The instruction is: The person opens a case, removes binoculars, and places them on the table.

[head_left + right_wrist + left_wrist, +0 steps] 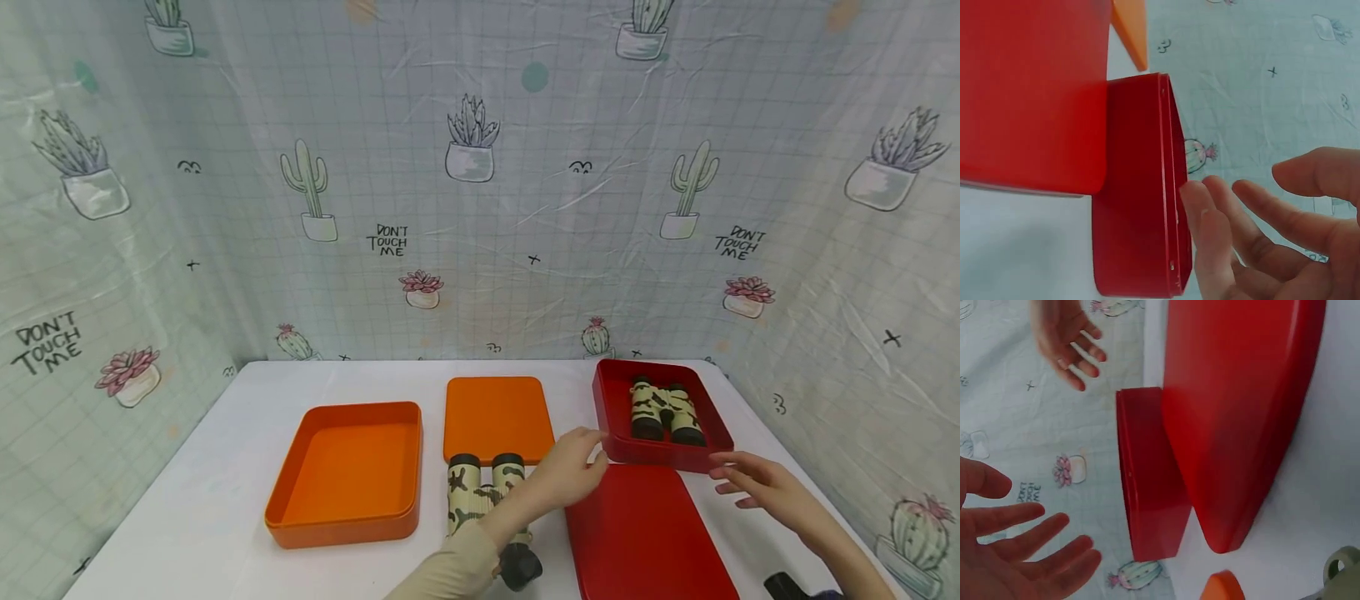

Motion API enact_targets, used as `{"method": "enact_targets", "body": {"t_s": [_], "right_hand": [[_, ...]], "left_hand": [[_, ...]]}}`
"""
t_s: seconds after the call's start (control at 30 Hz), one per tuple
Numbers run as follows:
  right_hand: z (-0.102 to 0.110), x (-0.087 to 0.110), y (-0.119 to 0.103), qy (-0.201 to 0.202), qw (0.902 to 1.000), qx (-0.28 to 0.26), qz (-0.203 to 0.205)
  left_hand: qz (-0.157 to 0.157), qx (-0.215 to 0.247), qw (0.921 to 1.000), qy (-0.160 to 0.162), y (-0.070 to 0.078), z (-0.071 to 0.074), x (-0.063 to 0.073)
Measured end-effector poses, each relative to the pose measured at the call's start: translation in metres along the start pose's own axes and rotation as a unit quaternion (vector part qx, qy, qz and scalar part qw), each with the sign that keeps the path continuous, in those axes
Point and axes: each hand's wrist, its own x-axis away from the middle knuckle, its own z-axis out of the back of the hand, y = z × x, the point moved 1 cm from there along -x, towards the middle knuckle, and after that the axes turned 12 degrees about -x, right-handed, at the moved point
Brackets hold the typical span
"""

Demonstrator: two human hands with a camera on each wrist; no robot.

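At the back right, a red box (660,455) holds camouflage binoculars (649,408), which lie flat inside it. My left hand (573,468) hovers by the box's near left corner, and its spread fingers hold nothing in the left wrist view. My right hand (765,487) is at the near right corner, fingers apart and holding nothing; in the right wrist view its fingertips (1194,194) are close to the box's rim, and I cannot tell whether they touch. A red lid (645,533) lies in front of the box.
A second pair of camouflage binoculars (465,492) lies on the white table (180,517), partly hidden by my left forearm. Behind it lies an orange lid (498,417), and an open orange box (341,533) stands to the left. Patterned sheeting (465,208) surrounds the table.
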Motion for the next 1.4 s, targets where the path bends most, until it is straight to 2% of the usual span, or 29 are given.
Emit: {"method": "enact_targets", "body": {"t_s": [0.1,0.2,0.27,0.33,0.5,0.6,0.67,0.9,1.03,1.1,1.23,1.4], "right_hand": [[-0.003,-0.008,-0.004,0.04,0.9985,0.036,0.008],[-0.004,-0.014,-0.007,0.072,0.9945,0.07,0.029],[-0.005,-0.019,-0.008,0.091,0.9905,0.091,0.047],[-0.005,-0.024,-0.009,0.111,0.9851,0.114,0.065],[-0.002,-0.037,-0.01,0.156,0.965,0.181,0.108],[0.0,-0.043,-0.011,0.162,0.9557,0.213,0.122],[0.001,-0.048,-0.012,0.159,0.9534,0.224,0.124],[0.005,-0.068,-0.008,0.133,0.948,0.264,0.12],[0.008,-0.08,-0.006,0.123,0.9416,0.29,0.119],[0.01,-0.084,-0.004,0.124,0.9352,0.306,0.129],[0.013,-0.092,0.0,0.127,0.9257,0.328,0.139],[0.018,-0.1,0.006,0.136,0.9159,0.36,0.115]], "left_hand": [[-0.04,-0.099,0.994,0.025,0.001,-0.006,-0.002],[-0.07,-0.189,0.9785,0.043,0.003,-0.012,-0.006],[-0.079,-0.23,0.9692,0.038,0.005,-0.016,-0.01],[-0.079,-0.256,0.9633,0.025,0.006,-0.021,-0.013],[-0.074,-0.282,0.9565,-0.006,0.01,-0.032,-0.021],[-0.073,-0.307,0.9489,-0.008,0.012,-0.038,-0.024],[-0.07,-0.322,0.9442,-0.009,0.013,-0.041,-0.025],[-0.031,-0.319,0.9467,-0.033,0.011,-0.047,-0.029],[-0.02,-0.313,0.9485,-0.048,0.012,-0.049,-0.033],[-0.018,-0.308,0.9498,-0.052,0.013,-0.05,-0.034],[-0.009,-0.315,0.9476,-0.052,0.014,-0.051,-0.037],[0.014,-0.336,0.9399,-0.06,0.011,-0.057,-0.041]]}}
